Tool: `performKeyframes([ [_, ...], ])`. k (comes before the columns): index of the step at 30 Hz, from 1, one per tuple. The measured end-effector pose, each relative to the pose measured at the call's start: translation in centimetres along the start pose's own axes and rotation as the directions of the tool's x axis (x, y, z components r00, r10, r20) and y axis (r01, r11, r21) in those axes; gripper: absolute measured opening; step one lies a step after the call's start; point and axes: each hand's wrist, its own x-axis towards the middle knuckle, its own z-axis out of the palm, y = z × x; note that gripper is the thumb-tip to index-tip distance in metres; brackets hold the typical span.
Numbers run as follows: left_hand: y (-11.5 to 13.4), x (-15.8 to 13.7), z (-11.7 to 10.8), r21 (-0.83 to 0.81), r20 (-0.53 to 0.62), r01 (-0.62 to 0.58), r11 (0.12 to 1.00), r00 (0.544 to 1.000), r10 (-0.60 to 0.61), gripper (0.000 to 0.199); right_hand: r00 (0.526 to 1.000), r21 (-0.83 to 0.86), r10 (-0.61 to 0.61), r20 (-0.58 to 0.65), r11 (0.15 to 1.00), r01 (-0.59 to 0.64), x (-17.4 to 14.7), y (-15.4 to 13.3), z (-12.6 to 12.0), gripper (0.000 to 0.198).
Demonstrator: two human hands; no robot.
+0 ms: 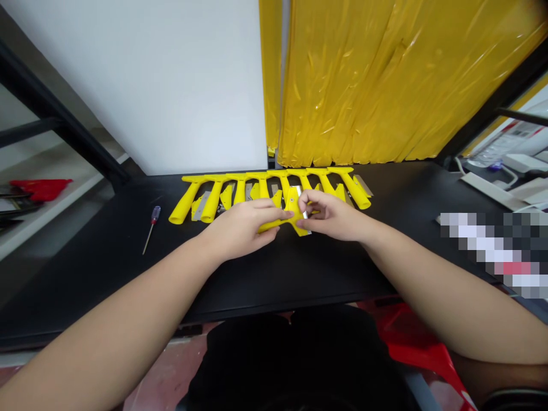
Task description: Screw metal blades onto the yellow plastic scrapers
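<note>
My left hand (244, 228) is wrapped round the handle of a yellow scraper (293, 206), its thumb lying near the head. Along the right edge of that head runs a flat metal blade (305, 216). The curled fingers of my right hand (327, 214) pinch this blade edge, and some of the fingertips are hidden. Just beyond both hands, several yellow scraper handles (240, 187) lie side by side in a row. Among them are loose yellow plates (226, 196) and metal blades (201, 206), partly covered by my hands.
On the black table (274, 279), a screwdriver (154, 215) with a clear purplish handle lies at the left. Behind the row stand a white panel (171, 85) and yellow plastic sheeting (363, 85). A shelf (55, 177) is at the left; a red bag (419, 342) hangs below right.
</note>
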Motion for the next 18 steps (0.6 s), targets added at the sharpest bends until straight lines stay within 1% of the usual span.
performKeyframes([
  [3,0.0,0.0,0.1,0.012,-0.024,-0.006,1.0,1.0,0.006,0.038,0.996,0.177,0.092,-0.022,0.98,-0.086,0.2,0.4,0.7,0.041],
  [6,0.0,0.0,0.2,0.02,-0.03,0.002,1.0,1.0,-0.001,0.038,0.989,0.295,0.135,-0.054,0.949,-0.113,0.5,0.7,1.3,0.053],
  [10,-0.3,0.0,0.3,0.024,-0.075,-0.001,1.0,0.997,0.003,0.037,0.976,0.38,0.207,-0.06,0.909,-0.17,0.7,0.4,1.3,0.058],
  [12,-0.3,-0.1,0.3,0.026,-0.118,-0.023,0.999,0.993,0.026,0.037,0.967,0.402,0.238,-0.095,0.898,-0.182,0.7,0.0,0.7,0.056],
  [13,-0.2,-0.1,0.3,0.026,-0.138,-0.039,0.999,0.99,0.042,0.037,0.963,0.402,0.238,-0.13,0.9,-0.168,0.7,-0.2,0.3,0.054],
  [15,-0.1,-0.1,0.1,0.02,-0.165,-0.069,0.997,0.984,0.071,0.036,0.952,0.353,0.199,-0.232,0.929,-0.108,0.6,-0.4,-0.7,0.047],
  [16,0.0,-0.1,0.1,0.014,-0.175,-0.078,0.997,0.981,0.079,0.036,0.943,0.299,0.168,-0.287,0.951,-0.078,0.6,-0.4,-1.2,0.044],
  [18,0.1,-0.2,0.0,0.006,-0.178,-0.086,0.996,0.98,0.085,0.036,0.922,0.138,0.1,-0.374,0.989,-0.051,0.4,-0.4,-2.2,0.036],
])
